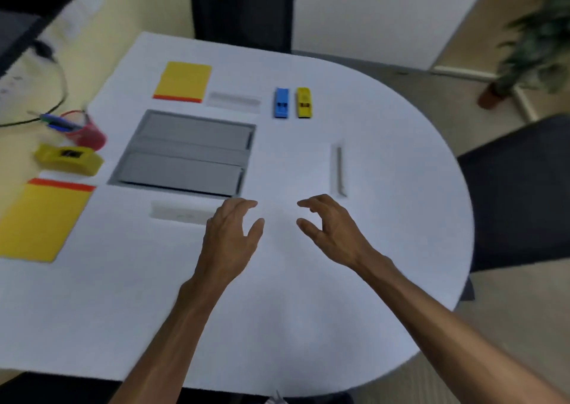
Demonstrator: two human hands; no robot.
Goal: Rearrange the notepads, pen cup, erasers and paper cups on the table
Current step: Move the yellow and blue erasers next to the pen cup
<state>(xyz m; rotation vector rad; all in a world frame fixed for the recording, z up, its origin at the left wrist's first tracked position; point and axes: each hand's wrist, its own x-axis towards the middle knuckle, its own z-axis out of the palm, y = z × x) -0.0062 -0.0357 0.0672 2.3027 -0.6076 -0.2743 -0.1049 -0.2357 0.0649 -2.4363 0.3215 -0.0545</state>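
— Where are your hands?

— Both hover over the white table (308,311), near its middle, side by side but apart. My left hand (229,237) has its fingers spread and loose, holding nothing. My right hand (331,229) is half curled, thumb and fingers parted, empty too.

— And the notepads?

— One yellow notepad (183,81) with an orange strip lies at eleven o'clock from my hands, far across the table. The other yellow notepad (41,221) lies at nine o'clock, at the left edge.

— The pen cup?

— The red pen cup (88,133) stands at ten o'clock, pens in it, just behind a yellow eraser (69,158).

— More erasers?

— A blue eraser (281,102) and a second yellow one (303,102) sit side by side at twelve o'clock, close but not touching.

— What's in the centre?

— A grey recessed panel (185,153) set into the table, between the notepads. The view is blurred, so the pale strips around it I can't identify.
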